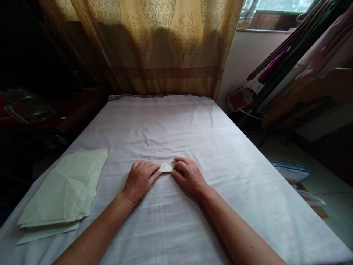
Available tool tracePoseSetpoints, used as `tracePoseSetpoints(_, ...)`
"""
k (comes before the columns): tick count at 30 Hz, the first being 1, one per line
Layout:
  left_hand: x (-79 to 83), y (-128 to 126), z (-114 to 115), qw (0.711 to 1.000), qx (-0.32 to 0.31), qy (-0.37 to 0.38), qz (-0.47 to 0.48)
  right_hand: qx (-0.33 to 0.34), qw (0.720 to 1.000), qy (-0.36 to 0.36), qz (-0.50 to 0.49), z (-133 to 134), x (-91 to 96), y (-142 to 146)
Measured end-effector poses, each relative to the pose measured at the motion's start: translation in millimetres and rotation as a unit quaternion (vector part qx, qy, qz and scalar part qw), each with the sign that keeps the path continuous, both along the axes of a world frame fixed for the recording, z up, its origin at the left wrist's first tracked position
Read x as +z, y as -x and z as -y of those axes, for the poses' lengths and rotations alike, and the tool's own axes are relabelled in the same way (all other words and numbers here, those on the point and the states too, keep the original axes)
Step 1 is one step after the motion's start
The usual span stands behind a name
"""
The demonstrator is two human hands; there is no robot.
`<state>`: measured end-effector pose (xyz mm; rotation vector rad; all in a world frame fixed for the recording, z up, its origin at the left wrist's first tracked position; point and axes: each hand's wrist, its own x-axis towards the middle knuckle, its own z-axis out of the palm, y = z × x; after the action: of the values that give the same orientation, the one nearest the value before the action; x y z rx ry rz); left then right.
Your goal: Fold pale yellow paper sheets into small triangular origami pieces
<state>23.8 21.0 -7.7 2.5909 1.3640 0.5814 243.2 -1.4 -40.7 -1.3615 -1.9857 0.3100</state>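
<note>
Head view shows me my left hand (141, 179) and right hand (188, 175) lying palm down on the sheet (193, 125), fingertips pressing a small folded paper (166, 167) that sits between them. Neither hand grips; both are flat, fingers loosely bent. Well off to the left hand's outer side lies a paper stack (64, 191).

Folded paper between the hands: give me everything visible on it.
The folded paper is a small, pale off-white triangle with its apex pointing away from the person. A faint crease seems to run down its face. It lies flat on the white cloth, near the front middle. The left hand rests its fingertips on the left corner. The right hand touches the right corner and hides part of it; whether those fingers pinch it cannot be told. How many layers it has is not visible.
</note>
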Motion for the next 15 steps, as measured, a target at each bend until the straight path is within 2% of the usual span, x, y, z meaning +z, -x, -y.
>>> tracePoseSetpoints(4,1.4,-1.9,-0.5,0.999,0.021,0.027,0.023,-0.014,0.999,-0.001,-0.036,-0.4,2.6,0.5)
tracePoseSetpoints(10,4.9,-7.4,-2.0,0.994,0.033,0.072,0.068,-0.06,0.998,0.021,-0.023,0.8,6.5,2.1)
tracePoseSetpoints(15,7.1,-9.7,-2.4,0.991,0.047,0.085,0.093,-0.09,0.991,0.051,-0.082,1.9,8.6,4.8)
